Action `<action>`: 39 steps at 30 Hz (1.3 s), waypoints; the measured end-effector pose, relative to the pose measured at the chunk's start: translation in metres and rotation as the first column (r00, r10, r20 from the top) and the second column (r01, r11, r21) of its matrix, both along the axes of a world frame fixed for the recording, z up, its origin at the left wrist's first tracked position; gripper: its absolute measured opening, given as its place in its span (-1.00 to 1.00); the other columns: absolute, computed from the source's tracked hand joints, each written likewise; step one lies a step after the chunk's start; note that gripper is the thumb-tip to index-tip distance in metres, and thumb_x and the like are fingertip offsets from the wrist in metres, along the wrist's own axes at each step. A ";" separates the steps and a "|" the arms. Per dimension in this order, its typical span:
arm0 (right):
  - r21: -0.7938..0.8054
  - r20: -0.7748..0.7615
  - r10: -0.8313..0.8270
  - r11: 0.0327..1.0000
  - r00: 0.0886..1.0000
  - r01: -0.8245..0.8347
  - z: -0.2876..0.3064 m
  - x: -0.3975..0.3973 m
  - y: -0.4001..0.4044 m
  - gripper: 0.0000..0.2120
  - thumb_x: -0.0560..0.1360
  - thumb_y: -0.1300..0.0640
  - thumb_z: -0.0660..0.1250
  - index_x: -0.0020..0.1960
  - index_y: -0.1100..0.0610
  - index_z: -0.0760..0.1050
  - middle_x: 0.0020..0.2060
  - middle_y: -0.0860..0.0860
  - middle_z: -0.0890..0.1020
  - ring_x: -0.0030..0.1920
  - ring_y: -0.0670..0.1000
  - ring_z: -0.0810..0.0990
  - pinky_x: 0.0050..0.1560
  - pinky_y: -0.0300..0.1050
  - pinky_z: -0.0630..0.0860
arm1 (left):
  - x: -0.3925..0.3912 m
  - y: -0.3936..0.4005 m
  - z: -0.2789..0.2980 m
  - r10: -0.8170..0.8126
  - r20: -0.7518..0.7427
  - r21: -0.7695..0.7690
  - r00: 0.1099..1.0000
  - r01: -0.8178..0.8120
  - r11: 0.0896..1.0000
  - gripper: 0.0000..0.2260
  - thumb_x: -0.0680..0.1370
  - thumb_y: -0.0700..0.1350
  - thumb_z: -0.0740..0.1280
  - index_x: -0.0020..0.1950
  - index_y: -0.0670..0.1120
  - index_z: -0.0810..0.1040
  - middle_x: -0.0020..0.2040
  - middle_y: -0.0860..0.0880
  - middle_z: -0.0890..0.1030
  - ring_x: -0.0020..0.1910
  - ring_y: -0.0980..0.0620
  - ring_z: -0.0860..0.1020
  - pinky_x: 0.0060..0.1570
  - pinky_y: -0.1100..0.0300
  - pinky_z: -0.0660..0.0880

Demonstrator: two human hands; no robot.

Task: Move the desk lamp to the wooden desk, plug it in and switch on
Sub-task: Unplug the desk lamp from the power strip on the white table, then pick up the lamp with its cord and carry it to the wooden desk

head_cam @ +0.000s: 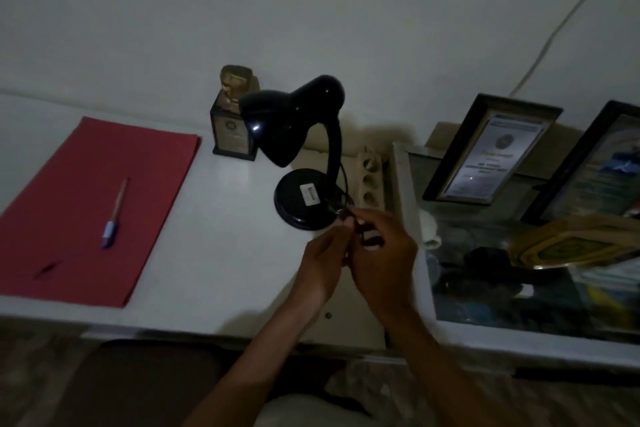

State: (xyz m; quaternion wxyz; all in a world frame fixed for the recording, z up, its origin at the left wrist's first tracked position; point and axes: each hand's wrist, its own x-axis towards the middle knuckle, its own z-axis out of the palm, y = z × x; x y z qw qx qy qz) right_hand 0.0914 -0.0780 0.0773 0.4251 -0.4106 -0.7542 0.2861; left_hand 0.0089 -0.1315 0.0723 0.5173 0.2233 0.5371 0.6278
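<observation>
A black desk lamp point(294, 128) stands unlit on the pale desk top point(214, 253), its round base point(301, 199) bearing a white label and its shade tipped down to the left. A black cord point(343, 198) runs from the base toward my hands. Both hands meet just in front of the base. My left hand point(322, 267) and my right hand point(381, 260) pinch the bundled cord between their fingertips. A dark plug part point(476, 246) cannot be made out for sure. A beige power strip point(372, 180) lies right of the lamp, against the neighbouring table.
A red folder point(93, 204) with a pen point(116, 215) lies at the left. A small trophy point(235, 114) stands behind the lamp. At the right, a glass-topped table point(412, 184) carries framed certificates point(491, 152), a gold plaque point(571, 246). A white cable point(568, 21) climbs the wall.
</observation>
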 end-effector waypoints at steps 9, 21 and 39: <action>-0.206 0.075 0.343 0.924 0.936 -0.322 -0.012 -0.015 -0.014 -0.67 0.42 0.15 0.52 0.18 0.02 0.65 0.05 -0.15 0.70 0.04 -0.21 0.64 -0.01 -0.42 0.50 | -0.032 -0.035 -0.010 0.242 -0.025 -0.057 0.970 -0.243 0.968 -0.73 0.64 -0.08 0.20 0.12 -0.17 0.64 0.02 -0.13 0.72 0.04 0.01 0.68 0.05 0.22 0.60; -0.623 0.304 0.431 0.765 0.850 -0.165 -0.006 -0.052 0.094 -0.29 0.47 0.35 0.37 0.55 0.08 0.23 0.34 0.13 0.52 0.35 0.17 0.53 0.27 -0.01 0.52 | -0.100 -0.059 -0.049 0.165 -0.738 -0.135 0.655 -0.383 0.914 -0.79 0.64 0.01 0.16 0.09 -0.01 0.56 -0.22 0.06 0.67 -0.30 0.22 0.59 -0.32 0.42 0.40; -0.431 0.511 0.450 0.871 0.733 -0.235 -0.061 -0.076 0.091 -0.16 0.18 0.07 0.57 0.38 0.03 0.29 0.20 0.03 0.55 0.18 0.06 0.60 0.19 0.02 0.61 | -0.119 -0.005 -0.072 0.052 -0.794 -0.185 0.606 -0.322 0.928 -0.75 0.66 -0.09 0.10 0.13 -0.19 0.50 0.06 -0.16 0.55 -0.02 -0.01 0.48 -0.06 0.20 0.35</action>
